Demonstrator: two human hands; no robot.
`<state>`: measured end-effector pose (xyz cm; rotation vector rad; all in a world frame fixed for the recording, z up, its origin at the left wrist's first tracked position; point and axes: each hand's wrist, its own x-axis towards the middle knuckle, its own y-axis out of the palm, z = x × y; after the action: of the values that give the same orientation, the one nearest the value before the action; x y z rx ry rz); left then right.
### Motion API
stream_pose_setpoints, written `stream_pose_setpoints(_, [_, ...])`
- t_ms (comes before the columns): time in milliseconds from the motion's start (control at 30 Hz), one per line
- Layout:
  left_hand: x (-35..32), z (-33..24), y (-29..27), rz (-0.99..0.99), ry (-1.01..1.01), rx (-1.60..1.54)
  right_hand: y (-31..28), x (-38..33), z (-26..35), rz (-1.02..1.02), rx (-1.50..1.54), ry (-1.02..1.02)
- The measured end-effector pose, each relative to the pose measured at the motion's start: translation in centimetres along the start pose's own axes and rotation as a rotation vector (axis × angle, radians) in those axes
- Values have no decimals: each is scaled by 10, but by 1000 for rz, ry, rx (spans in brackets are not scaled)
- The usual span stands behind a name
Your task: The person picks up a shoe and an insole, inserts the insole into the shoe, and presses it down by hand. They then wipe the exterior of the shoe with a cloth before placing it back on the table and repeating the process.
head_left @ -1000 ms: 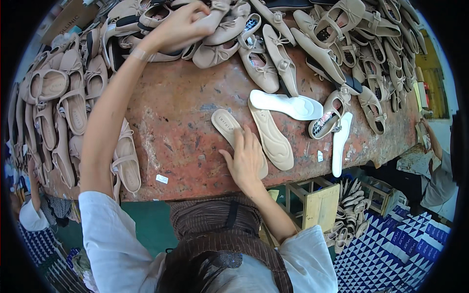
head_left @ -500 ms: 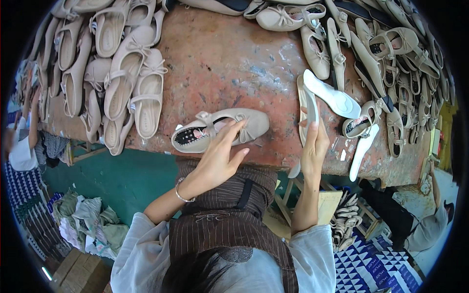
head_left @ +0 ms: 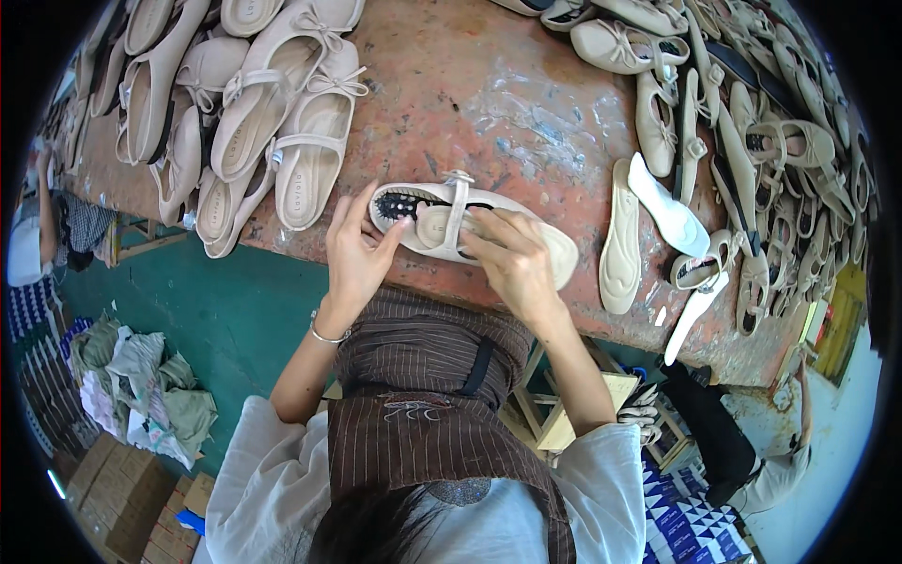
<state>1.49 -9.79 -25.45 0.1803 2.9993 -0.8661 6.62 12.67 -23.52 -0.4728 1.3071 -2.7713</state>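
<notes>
A beige strapped shoe (head_left: 550, 246) lies in front of me near the table's edge, toe to the right. My left hand (head_left: 362, 246) is closed round its heel, thumb over the near rim and fingers at the back. Across the middle, just right of the strap (head_left: 457, 218), my right hand (head_left: 515, 263) grips the shoe with bent fingers reaching into the opening; their tips are partly hidden. A pale insole (head_left: 435, 226) shows inside, left of the strap, with dotted black lining (head_left: 404, 204) behind it at the heel.
On the right lie a beige insole (head_left: 619, 246), a white sole-shaped piece (head_left: 669, 209) and a narrow white strip (head_left: 695, 315). Piles of beige shoes (head_left: 789, 179) fill the right side; several finished-looking shoes (head_left: 310, 179) stand left. Another person (head_left: 772, 477) is at the lower right.
My right hand has brought a pale insole from the right to the shoe, where one now shows inside. My left hand has shifted from the shoe's middle to its heel. The view has turned slightly.
</notes>
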Motion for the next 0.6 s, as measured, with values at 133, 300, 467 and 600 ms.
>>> stream_pose_setpoints(133, [16, 2, -6, 51, 30, -40, 24, 19, 10, -9, 58, 38])
stream_pose_setpoints(300, [16, 12, -7, 77, -25, -148, 41, 34, 16, -65, 114, 99])
stream_pose_setpoints(467, [21, 20, 0, 21, -61, -206, 51, 37, 14, 6, 88, 83])
stream_pose_setpoints(600, [23, 19, 5, -25, -192, -198, 54, 34, 11, 55, -57, 22])
